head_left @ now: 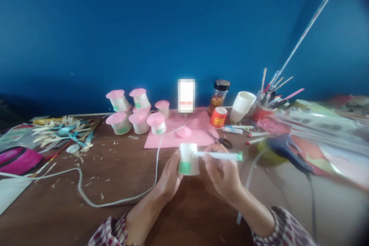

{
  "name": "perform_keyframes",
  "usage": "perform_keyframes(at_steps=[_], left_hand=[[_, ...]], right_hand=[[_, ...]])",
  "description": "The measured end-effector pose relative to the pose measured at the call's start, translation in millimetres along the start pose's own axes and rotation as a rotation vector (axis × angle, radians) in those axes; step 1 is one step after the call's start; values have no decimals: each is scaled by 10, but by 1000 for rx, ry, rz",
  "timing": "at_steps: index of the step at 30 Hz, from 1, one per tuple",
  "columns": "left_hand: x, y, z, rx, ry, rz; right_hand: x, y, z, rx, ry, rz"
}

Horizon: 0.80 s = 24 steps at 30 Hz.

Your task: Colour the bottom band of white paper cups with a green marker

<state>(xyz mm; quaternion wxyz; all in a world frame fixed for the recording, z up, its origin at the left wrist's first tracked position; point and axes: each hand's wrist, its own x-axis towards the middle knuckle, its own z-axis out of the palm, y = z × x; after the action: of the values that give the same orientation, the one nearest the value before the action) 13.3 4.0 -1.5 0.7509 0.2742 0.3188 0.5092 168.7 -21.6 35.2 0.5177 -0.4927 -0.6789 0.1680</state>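
In my left hand (170, 177) is a small white paper cup (192, 153), narrow end up, with a green patch low on its side. The fingers and thumb wrap its left side. My right hand (224, 175) pinches a white marker pen (220, 156) with a green end, held nearly level. Its left end points at the cup's upper right side; whether the tip touches I cannot tell. Beyond the hands, a pink paper disc (183, 132) lies on a pink sheet (152, 142). Scissors (226, 143) rest at that sheet's right edge.
Several pink-topped cups (119, 123) stand at the back left, some stacked. A white cable (115, 202) loops across the table. Behind right are a red cup (218, 118), a lidded jar (219, 94), a tall white cup (242, 105) and a blue glue gun (288, 152).
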Motion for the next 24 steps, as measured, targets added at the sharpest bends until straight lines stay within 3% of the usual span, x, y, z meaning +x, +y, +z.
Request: perform_keyframes(at_steps=[24], left_hand=[[-12, 12, 22, 22, -13, 8]], right_hand=[[2, -6, 0, 8, -8, 16]])
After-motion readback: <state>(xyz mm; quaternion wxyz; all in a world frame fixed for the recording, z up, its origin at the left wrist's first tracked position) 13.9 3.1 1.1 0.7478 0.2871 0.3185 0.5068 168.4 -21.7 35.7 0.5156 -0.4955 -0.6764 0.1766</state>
